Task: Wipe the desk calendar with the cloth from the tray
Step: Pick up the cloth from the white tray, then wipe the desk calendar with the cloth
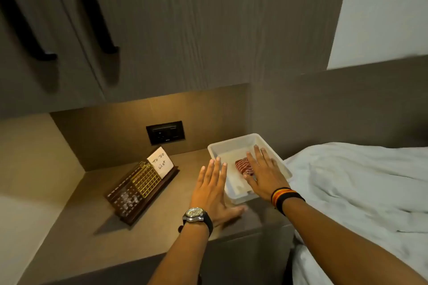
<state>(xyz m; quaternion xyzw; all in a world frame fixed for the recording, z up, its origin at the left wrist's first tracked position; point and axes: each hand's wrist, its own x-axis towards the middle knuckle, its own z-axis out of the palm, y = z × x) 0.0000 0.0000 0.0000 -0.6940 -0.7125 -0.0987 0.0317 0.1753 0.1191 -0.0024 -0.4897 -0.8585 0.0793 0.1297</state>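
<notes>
A folded striped cloth [243,165] is seen inside the white tray [216,146], partly covered by the right hand [264,171], whose fingers are spread flat and grip nothing. The left hand [214,190] is also held open beside the tray. The cloth is judged soft and light, best pinched at its folded edge, and the desk calendar [139,186] is leaned well apart to the left.

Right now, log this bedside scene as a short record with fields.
surface: bedside shelf
tray: white tray, at the shelf's right end beside the bed
cloth: red-and-white striped cloth, folded in the tray
calendar: desk calendar, left of the tray, tilted back, with a "To Do List" note
left hand: open, empty
right hand: open, over the cloth
</notes>
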